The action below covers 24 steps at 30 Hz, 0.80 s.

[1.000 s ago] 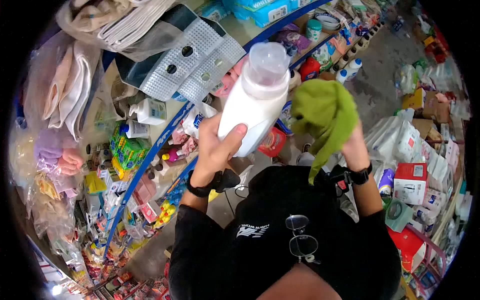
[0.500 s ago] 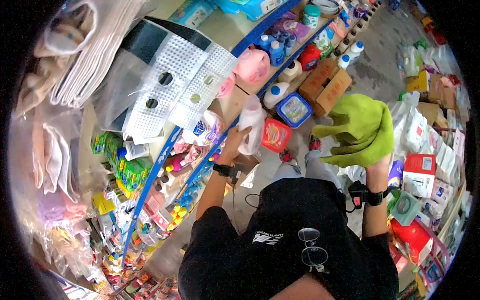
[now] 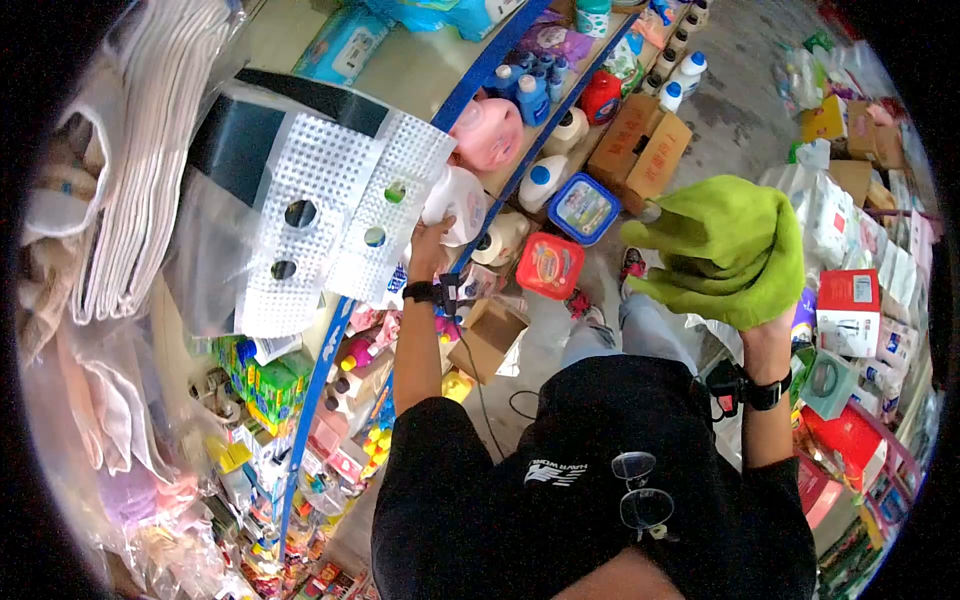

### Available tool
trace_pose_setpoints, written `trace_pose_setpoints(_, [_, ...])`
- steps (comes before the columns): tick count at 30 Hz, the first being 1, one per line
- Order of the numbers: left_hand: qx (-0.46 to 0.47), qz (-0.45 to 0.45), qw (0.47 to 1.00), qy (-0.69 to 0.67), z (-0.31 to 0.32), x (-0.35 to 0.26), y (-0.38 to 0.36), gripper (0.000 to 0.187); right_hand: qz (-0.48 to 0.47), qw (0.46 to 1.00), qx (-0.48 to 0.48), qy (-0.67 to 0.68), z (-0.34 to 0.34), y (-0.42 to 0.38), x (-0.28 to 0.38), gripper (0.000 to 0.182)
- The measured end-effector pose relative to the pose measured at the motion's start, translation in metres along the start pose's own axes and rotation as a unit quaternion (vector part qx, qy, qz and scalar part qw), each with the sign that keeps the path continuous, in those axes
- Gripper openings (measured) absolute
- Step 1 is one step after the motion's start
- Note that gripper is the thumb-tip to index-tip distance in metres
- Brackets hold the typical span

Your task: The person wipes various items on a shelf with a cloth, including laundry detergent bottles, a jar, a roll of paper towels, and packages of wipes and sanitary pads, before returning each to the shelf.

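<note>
My left hand (image 3: pixel 430 246) is closed on a white plastic bottle (image 3: pixel 462 203) at the edge of the shelf, right beside a pink jug (image 3: pixel 487 133). The bottle's lower part is partly hidden by my fingers and by hanging packaging. On the other side, my right hand (image 3: pixel 768 338) grips a bunched lime-green cloth (image 3: pixel 725 245), held up over the floor; the cloth covers most of the fingers. Below the left hand, another pale bottle (image 3: pixel 503 238) stands on the lower shelf.
On the floor side sit a red-lidded tub (image 3: pixel 550 265), a blue-lidded tub (image 3: pixel 583 209) and an open cardboard box (image 3: pixel 640 150). Clear plastic packaging (image 3: pixel 320 220) hangs at the left shelf. Boxed and bagged goods (image 3: pixel 848 310) line the right. A cable (image 3: pixel 486 400) dangles near my left side.
My left hand has moved the white bottle up and left, from in front of the shelf to beside the pink jug. The green cloth stays in my right hand.
</note>
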State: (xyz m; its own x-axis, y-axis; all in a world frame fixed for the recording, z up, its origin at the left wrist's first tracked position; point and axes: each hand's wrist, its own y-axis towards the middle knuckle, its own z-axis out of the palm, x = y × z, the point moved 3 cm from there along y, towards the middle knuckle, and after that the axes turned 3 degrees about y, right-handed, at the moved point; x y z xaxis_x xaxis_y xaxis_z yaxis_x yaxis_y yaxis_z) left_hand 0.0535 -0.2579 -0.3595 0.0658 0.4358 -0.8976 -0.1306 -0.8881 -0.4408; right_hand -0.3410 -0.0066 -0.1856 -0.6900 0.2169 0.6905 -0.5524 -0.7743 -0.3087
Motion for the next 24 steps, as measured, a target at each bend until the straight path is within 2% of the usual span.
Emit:
trace_pose_setpoints(1, [-0.025,-0.04,0.998,0.048,-0.005,0.002,0.008,0.039,-0.006,1.0,-0.002,0.001,-0.002,0.0,0.0,0.048])
trace_pose_setpoints(3, [0.0,-0.016,0.998,0.059,-0.02,0.031,0.039,0.038,0.036,0.999,-0.009,0.031,-0.008,-0.002,-0.001,0.05])
trace_pose_setpoints(5, [-0.011,0.076,0.993,0.091,-0.042,0.059,0.069,0.038,0.038,0.999,0.004,-0.002,0.001,-0.006,0.002,0.05])
trace_pose_setpoints(7, [-0.023,0.074,0.989,0.129,-0.055,0.063,0.077,0.038,0.028,0.996,0.03,-0.078,0.025,-0.012,0.006,0.05])
trace_pose_setpoints(9, [-0.027,0.003,0.982,0.188,-0.068,0.069,0.078,0.039,0.002,0.976,0.062,-0.209,0.061,-0.017,0.016,0.05])
trace_pose_setpoints(12, [0.001,0.016,0.981,0.191,-0.095,0.082,0.081,0.043,-0.031,0.94,0.104,-0.324,0.092,-0.02,0.019,0.05])
trace_pose_setpoints(13, [0.015,0.025,0.981,0.194,-0.103,0.087,0.082,0.045,-0.031,0.94,0.107,-0.323,0.092,-0.018,0.016,0.05])
trace_pose_setpoints(14, [-0.057,0.006,0.971,0.231,-0.091,0.071,0.067,0.049,-0.002,0.959,0.14,-0.248,0.088,-0.015,0.01,0.05])
trace_pose_setpoints(15, [-0.058,0.006,0.971,0.231,-0.093,0.072,0.069,0.049,0.028,0.97,0.172,-0.17,0.082,-0.011,0.002,0.051])
trace_pose_setpoints(18, [-0.043,-0.027,0.909,0.413,-0.087,0.07,0.065,0.049,0.122,0.957,0.255,0.069,0.069,-0.006,-0.02,0.053])
trace_pose_setpoints(21, [-0.121,0.03,0.79,0.601,-0.063,0.058,0.033,0.038,0.136,0.949,0.274,0.082,0.07,-0.002,-0.034,0.056])
trace_pose_setpoints(22, [-0.15,0.064,0.757,0.633,-0.051,0.05,0.022,0.035,0.163,0.955,0.232,0.085,0.061,0.001,-0.041,0.056])
trace_pose_setpoints(24, [-0.175,0.187,0.71,0.656,-0.019,0.03,-0.007,0.029,0.171,0.96,0.215,0.05,0.057,0.001,-0.044,0.055])
